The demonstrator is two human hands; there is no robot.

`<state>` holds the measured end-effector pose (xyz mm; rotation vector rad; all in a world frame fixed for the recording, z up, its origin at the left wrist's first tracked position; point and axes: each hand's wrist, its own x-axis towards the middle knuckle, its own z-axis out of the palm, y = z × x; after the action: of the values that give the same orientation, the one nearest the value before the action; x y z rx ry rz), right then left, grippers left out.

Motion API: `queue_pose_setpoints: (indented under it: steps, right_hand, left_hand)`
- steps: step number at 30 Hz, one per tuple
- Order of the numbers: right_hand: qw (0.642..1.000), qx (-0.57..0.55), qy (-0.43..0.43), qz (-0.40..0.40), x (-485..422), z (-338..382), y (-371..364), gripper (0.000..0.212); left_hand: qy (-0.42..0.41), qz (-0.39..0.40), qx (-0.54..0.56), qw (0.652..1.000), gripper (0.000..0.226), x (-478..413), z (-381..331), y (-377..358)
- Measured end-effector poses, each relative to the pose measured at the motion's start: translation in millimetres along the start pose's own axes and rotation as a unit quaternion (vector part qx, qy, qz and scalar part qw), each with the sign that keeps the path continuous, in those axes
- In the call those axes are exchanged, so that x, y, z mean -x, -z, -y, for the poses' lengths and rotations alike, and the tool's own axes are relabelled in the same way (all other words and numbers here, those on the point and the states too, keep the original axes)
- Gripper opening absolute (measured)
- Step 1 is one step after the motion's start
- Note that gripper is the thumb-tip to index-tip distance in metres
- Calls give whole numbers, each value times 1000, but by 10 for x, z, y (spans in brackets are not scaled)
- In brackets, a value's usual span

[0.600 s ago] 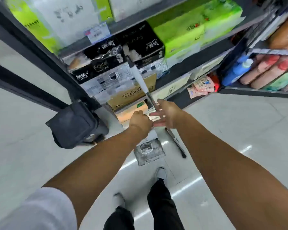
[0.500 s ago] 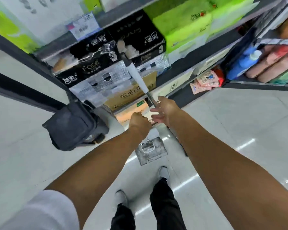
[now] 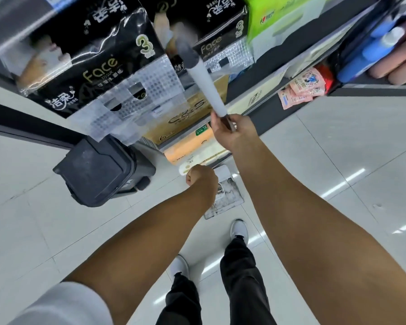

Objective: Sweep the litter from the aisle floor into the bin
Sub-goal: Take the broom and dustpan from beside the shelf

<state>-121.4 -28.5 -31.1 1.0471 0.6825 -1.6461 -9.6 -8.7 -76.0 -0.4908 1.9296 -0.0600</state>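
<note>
Right hand (image 3: 232, 132) gripping broom handle (image 3: 208, 85), left hand (image 3: 201, 178) fisted, black bin (image 3: 96, 170) apparently lidded

Quick count: two bare hands, the left hand (image 3: 202, 178) and the right hand (image 3: 232, 131). One long white-and-grey broom handle (image 3: 206, 83). One dark grey plastic bin (image 3: 99, 170). One grubby grey dustpan (image 3: 225, 198) on the floor. Two white shoes (image 3: 239, 228). Two black "Face" tissue packs (image 3: 99, 55).

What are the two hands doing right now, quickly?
Left hand: closed in a fist; what it grips, if anything, cannot be told.
Right hand: closed around the broom handle.
</note>
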Motion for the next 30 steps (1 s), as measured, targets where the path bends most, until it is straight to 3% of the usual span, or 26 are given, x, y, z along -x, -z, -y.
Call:
queue_pose_setpoints:
  steps: [8,11,14,20,26,30]
  right_hand:
    - [979,-138,111,-102,1179,26,941,13]
    - [982,-100,148,-63,1553,-249,1610,24]
    - [982,-65,173,-44,1921,-603,2296,21]
    - [972,22,200,-123,2704,-1276,3494,28]
    - [957,38,246,-152,3197,-1411,4434,20]
    - [938,96,269,-195,3380,-1367,4881,28]
  left_hand:
    - [-14,-25,-35,999,46,699,28,-413]
    - [-35,-24,-72,996,47,1008,-37,-653]
    - [-42,-38,-72,996,54,1251,-165,-898]
    - [-81,-62,-77,992,59,1821,-510,-1436]
    - [-69,-10,-34,997,58,2075,-1078,-1753]
    - [-68,28,45,996,47,2338,-1472,-1830]
